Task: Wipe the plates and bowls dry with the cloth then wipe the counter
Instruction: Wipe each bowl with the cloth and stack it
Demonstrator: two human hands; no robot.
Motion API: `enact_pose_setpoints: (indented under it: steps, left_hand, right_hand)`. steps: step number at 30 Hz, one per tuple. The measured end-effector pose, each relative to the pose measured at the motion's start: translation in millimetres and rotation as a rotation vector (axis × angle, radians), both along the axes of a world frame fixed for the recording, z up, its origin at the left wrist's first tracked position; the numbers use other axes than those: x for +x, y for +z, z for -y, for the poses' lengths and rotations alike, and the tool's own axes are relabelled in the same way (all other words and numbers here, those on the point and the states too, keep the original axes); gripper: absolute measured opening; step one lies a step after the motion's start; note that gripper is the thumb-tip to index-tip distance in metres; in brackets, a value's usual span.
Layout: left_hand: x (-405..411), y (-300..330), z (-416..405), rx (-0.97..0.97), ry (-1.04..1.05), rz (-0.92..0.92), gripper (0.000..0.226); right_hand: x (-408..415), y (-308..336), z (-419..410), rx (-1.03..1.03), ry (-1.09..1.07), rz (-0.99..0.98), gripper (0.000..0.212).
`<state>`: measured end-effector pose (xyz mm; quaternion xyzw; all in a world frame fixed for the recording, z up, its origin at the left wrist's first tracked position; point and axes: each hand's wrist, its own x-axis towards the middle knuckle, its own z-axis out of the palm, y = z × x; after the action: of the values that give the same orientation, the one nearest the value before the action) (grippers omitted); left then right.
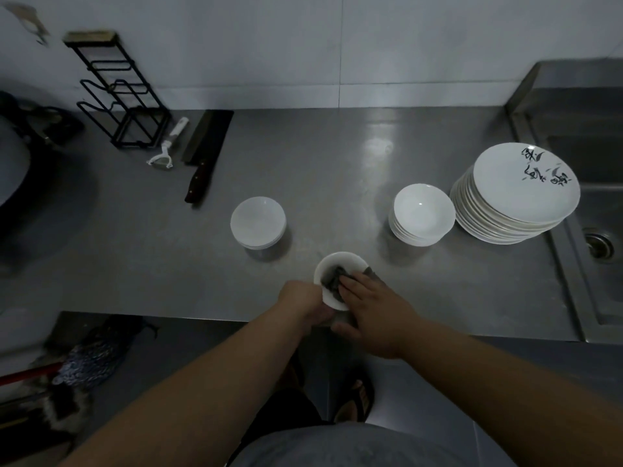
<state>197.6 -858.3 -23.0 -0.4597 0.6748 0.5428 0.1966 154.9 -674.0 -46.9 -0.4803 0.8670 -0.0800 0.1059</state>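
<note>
My left hand [305,303] grips a small white bowl [340,261] by its near left side, just above the counter's front edge. My right hand [374,308] presses a dark grey cloth [332,276] into the bowl, fingers inside it and thumb under the near rim. A short stack of white bowls [258,222] stands to the left on the steel counter [337,163]. To the right stand a taller bowl stack [421,214] and a tall stack of white plates [515,193] with black brush marks on the top one.
A sink [593,183] with its drain lies at the right end. At the back left are a black wire rack [124,96], a white peeler [168,143] and a cleaver [205,153]. A dark wok [10,170] sits far left. A mop [84,362] lies on the floor.
</note>
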Motion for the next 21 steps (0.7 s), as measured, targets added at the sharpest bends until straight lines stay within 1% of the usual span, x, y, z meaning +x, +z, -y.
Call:
enact_pose_setpoints:
  steps: [1,2,4,5,6,7,8,9,10,12,13,14,15,17,18,19,20,21]
  left_hand:
    - [2,2,-2,0.024,-0.039,0.023,0.028]
    - [-1,4,0,-0.001,-0.083,0.024,0.023]
    - [-12,8,9,-0.226,-0.211,-0.044,0.026]
    - [-20,14,13,-0.287,-0.213,-0.077,0.025]
    - [-25,17,16,-0.296,-0.249,-0.107,0.023]
    - [-29,17,17,-0.275,-0.295,-0.099,0.02]
    - [-31,14,18,-0.311,-0.345,-0.097,0.018]
    - [-30,13,14,-0.298,-0.329,-0.062,0.017]
    - [-26,9,9,-0.294,-0.348,-0.024,0.02]
    - [-13,15,-12,-0.208,-0.458,0.04,0.037]
    - [-8,15,-18,-0.132,-0.402,0.064,0.04]
    - [-3,14,-20,-0.11,-0.421,0.075,0.035]
    - [-2,16,-18,-0.099,-0.335,0.053,0.028]
    - [-9,10,-4,-0.108,-0.181,0.011,0.019]
    - [-14,9,3,-0.143,-0.141,-0.035,0.016]
    - [-19,12,7,-0.145,-0.142,-0.069,0.011]
    - [-20,16,7,-0.099,-0.158,-0.089,0.007]
    - [-20,23,5,-0.077,-0.174,-0.101,0.01]
  right_hand:
    - [-5,1,-3,0.015,0.038,0.011,0.089]
    - [-11,3,-7,0.031,0.089,0.009,0.089]
    - [-21,8,-12,0.071,0.165,0.009,0.091]
    - [-23,9,-13,0.08,0.179,0.01,0.091]
    - [-24,10,-13,0.079,0.176,0.012,0.09]
    - [-22,9,-12,0.071,0.158,0.012,0.089]
    - [-19,6,-10,0.053,0.127,0.007,0.086]
    - [-15,3,-8,0.021,0.083,0.0,0.083]
    - [-11,-1,-6,-0.016,0.03,-0.001,0.08]
    - [-3,-7,-2,-0.051,-0.066,0.024,0.079]
    - [0,-9,-2,-0.042,-0.083,0.04,0.081]
    - [1,-11,-3,-0.027,-0.072,0.047,0.082]
    - [0,-11,-5,-0.01,-0.044,0.048,0.081]
    - [-6,-10,-11,0.026,0.026,0.03,0.077]
    - [-10,-9,-13,0.043,0.047,0.026,0.075]
    - [-12,-8,-14,0.055,0.049,0.029,0.073]
    - [-12,-6,-13,0.058,0.038,0.033,0.07]
    - [-10,-5,-10,0.054,0.025,0.034,0.067]
